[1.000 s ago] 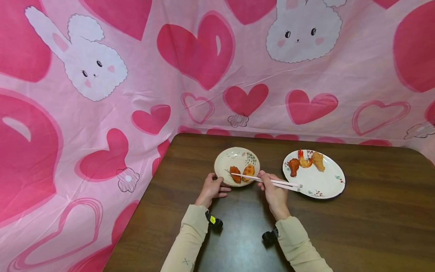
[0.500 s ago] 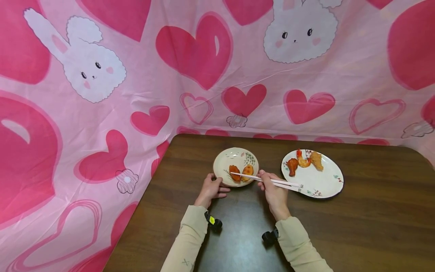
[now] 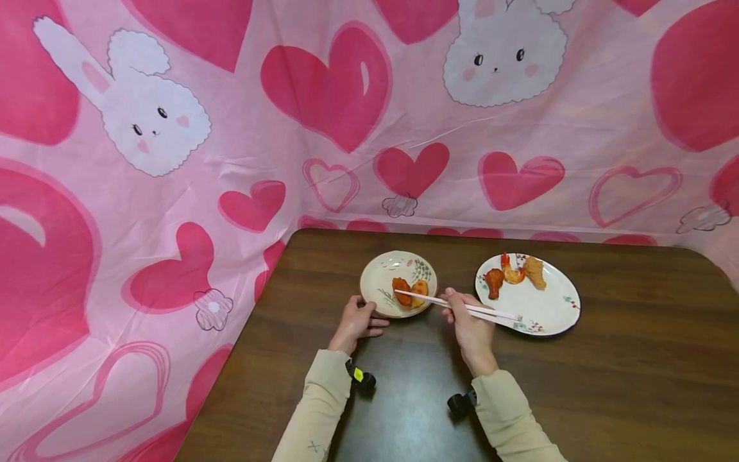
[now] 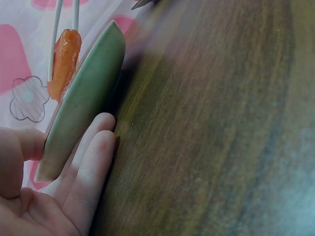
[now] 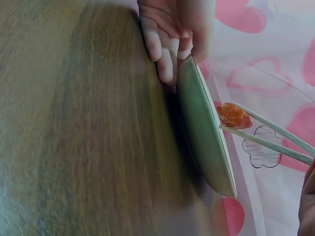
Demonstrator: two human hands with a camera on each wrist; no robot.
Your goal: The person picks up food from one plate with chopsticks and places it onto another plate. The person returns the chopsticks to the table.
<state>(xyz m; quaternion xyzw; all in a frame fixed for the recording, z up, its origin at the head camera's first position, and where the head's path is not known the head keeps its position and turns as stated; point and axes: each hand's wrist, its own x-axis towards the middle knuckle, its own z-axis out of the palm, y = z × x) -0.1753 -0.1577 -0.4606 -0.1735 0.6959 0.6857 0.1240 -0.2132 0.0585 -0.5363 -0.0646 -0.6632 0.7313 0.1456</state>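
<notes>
A small round dish (image 3: 381,273) with a leaf pattern sits near the table's back left. My left hand (image 3: 356,324) pinches its near-left rim, thumb on top and fingers beneath. My right hand (image 3: 475,337) holds a pair of pale chopsticks (image 3: 485,311), which reach leftward over the dish. In the left wrist view their tips lie on either side of an orange-brown food piece (image 4: 66,56), which stands above the rim. Against it in the head view is a yellowish piece with browned spots (image 3: 421,288), partly behind the chopsticks.
Right of the dish, a larger oval plate (image 3: 554,311) carries a drumstick (image 3: 494,282), a shrimp (image 3: 512,274) and a golden fried piece (image 3: 534,273). Pink cloth with hearts and rabbits (image 3: 156,115) hangs along the back and left of the brown table (image 3: 635,359).
The orange-brown piece has shifted slightly right and back, up against the yellowish one. My right hand and chopsticks moved slightly right. The left hand stays on the dish; the head view drifts a little.
</notes>
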